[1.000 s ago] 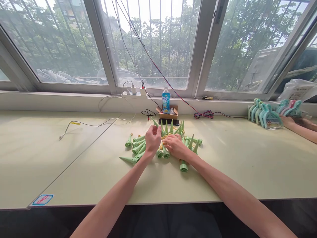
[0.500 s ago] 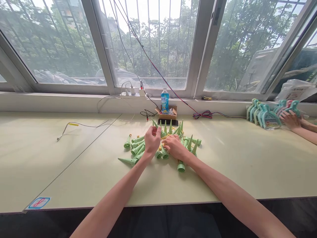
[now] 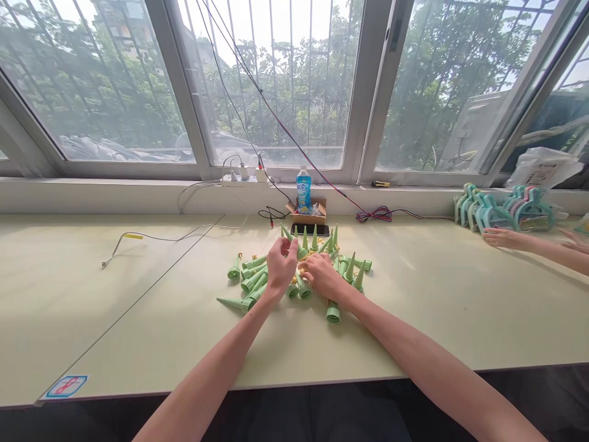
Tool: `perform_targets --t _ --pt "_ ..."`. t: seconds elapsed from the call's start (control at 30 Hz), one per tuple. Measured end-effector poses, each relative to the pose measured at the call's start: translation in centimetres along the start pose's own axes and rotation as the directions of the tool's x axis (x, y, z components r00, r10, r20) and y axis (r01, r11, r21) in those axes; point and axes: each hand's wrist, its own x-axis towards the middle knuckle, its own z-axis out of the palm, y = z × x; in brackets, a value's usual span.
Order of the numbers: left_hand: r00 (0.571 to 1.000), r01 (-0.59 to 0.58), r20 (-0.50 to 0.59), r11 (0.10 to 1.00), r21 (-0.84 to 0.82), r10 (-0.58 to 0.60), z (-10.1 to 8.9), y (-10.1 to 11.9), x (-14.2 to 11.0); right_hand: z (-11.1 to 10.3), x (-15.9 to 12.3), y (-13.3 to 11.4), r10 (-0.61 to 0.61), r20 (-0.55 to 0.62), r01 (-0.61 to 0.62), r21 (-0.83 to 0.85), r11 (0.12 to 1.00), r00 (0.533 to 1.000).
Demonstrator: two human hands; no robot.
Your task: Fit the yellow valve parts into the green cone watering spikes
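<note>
Green cones point(image 3: 350, 269) lie on the tabletop point(image 3: 442, 294), probably light, stiff plastic, best gripped at the ribbed collar point(image 3: 333, 313). Left hand point(image 3: 280, 265), right hand point(image 3: 323, 275): fingers bent among them; whether either grasps one, cannot tell.

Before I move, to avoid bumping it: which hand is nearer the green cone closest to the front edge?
Right hand, just beyond the green cone; the left hand is farther, beyond and leftward.
</note>
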Motion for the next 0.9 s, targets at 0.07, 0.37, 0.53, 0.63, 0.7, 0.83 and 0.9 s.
perform_targets --t 0.07,0.37,0.53,0.63,0.7,0.83,0.9 --pt "1.0 0.0 0.0 1.0 0.004 0.0 -0.01 -0.01 0.01 0.03 -0.06 0.04 -0.012 -0.008 0.012 -0.006 1.0 1.0" --pt "1.0 -0.01 -0.007 1.0 0.025 0.01 -0.08 0.21 -0.12 -0.38 -0.24 -0.01 -0.022 0.014 0.023 -0.015 1.0 1.0" --pt "1.0 -0.006 -0.001 1.0 0.027 0.006 -0.14 0.3 -0.16 -0.86 -0.31 -0.28 -0.014 0.044 0.015 -0.023 1.0 0.999" --pt "1.0 -0.003 -0.001 1.0 0.027 0.003 -0.16 0.27 -0.17 -0.7 -0.31 -0.14 -0.022 0.045 0.023 -0.035 0.999 0.999" --pt "1.0 -0.002 -0.001 1.0 0.025 0.002 -0.17 0.25 -0.18 -0.51 -0.31 -0.04 -0.024 0.04 0.026 -0.043 0.999 0.999" --pt "1.0 -0.005 -0.004 1.0 0.028 0.006 -0.13 0.21 -0.15 -0.39 -0.37 -0.16 -0.023 0.02 0.024 -0.04 0.999 1.0" --pt "1.0 -0.006 -0.009 1.0 0.03 0.006 -0.1 0.2 -0.12 -0.45 -0.42 -0.32 -0.022 0.008 0.022 -0.034 0.999 1.0"
